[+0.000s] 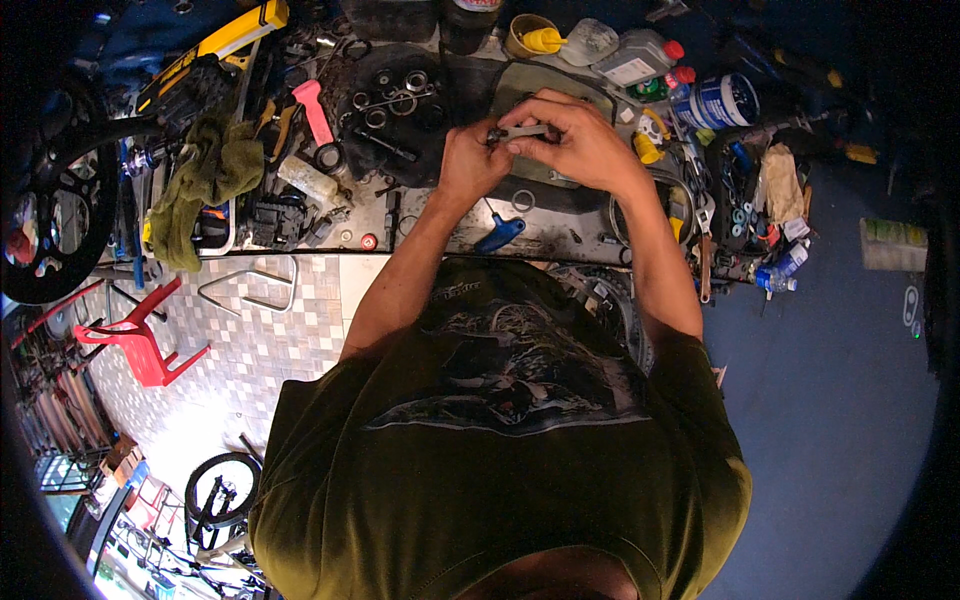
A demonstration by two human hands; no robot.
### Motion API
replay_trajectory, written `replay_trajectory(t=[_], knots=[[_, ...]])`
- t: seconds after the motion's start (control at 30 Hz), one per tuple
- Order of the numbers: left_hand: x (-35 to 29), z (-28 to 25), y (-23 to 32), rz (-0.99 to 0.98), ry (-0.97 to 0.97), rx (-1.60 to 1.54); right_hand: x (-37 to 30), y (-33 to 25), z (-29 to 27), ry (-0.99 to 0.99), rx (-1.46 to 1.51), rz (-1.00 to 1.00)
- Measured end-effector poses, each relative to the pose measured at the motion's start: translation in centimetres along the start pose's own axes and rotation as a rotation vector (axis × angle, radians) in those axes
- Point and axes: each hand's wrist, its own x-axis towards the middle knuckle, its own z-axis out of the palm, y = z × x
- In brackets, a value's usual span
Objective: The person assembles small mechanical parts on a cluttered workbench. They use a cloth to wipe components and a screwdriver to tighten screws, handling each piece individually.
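Note:
Above the bench, my left hand (474,160) and my right hand (585,142) meet over a grey-green tray (600,95). Between them is a small flat grey metal piece (526,131) with a dark end near my left fingers; its kind I cannot make out. My right thumb and fingers pinch the piece. The left fingers are curled closed at its dark end, partly hidden. Just below the hands lie a metal ring (522,200) and a blue-handled hex key (500,234). To the left, a black mat (385,140) bears several rings and a wrench (395,99).
At the left are a green rag (210,170), a red-handled tool (313,110) and a clear bottle (305,180). Bottles (640,62), a blue-and-white tub (718,102) and a yellow funnel (543,40) stand back right. A red chair (145,345) is on the tiled floor.

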Motion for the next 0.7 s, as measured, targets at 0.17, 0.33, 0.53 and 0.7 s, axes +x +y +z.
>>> replay_trajectory(t=[0.17,0.33,0.53,0.7], knots=[[0.12,0.35,-0.69,0.060,0.018,0.031,0.01,0.31,0.52,0.016,0.039,-0.017],[0.04,0.25,-0.60,0.065,0.009,0.052,0.03,0.34,0.46,0.013,0.019,-0.026],[0.12,0.15,-0.67,0.063,-0.007,0.029,0.57,0.49,0.29,-0.024,0.083,-0.008],[0.11,-0.06,-0.15,-0.034,-0.043,0.054,0.84,0.82,-0.26,-0.065,0.092,-0.037]])
